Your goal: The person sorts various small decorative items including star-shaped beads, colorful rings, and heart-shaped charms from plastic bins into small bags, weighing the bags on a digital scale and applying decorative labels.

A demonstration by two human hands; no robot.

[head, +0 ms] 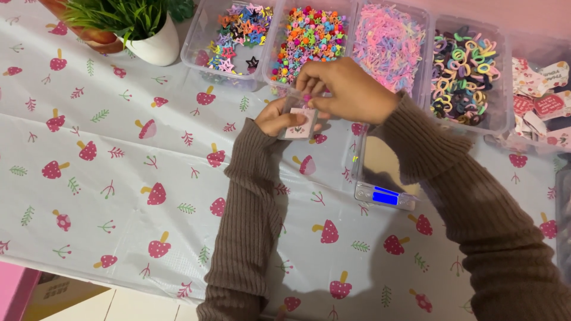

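Left hand (pixel 279 119) is gripping a little clear bag (pixel 299 119) with a pink card inside, and right hand (pixel 345 89) is pinching its top edge from above. Bins of colourful clips (pixel 306 38) sit just behind both hands, a small scale (pixel 383 193) under the right wrist.

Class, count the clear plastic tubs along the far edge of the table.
5: star clips tub, bead tub, pink bands tub, hair ties tub, card tub. More may lie beyond the frame.
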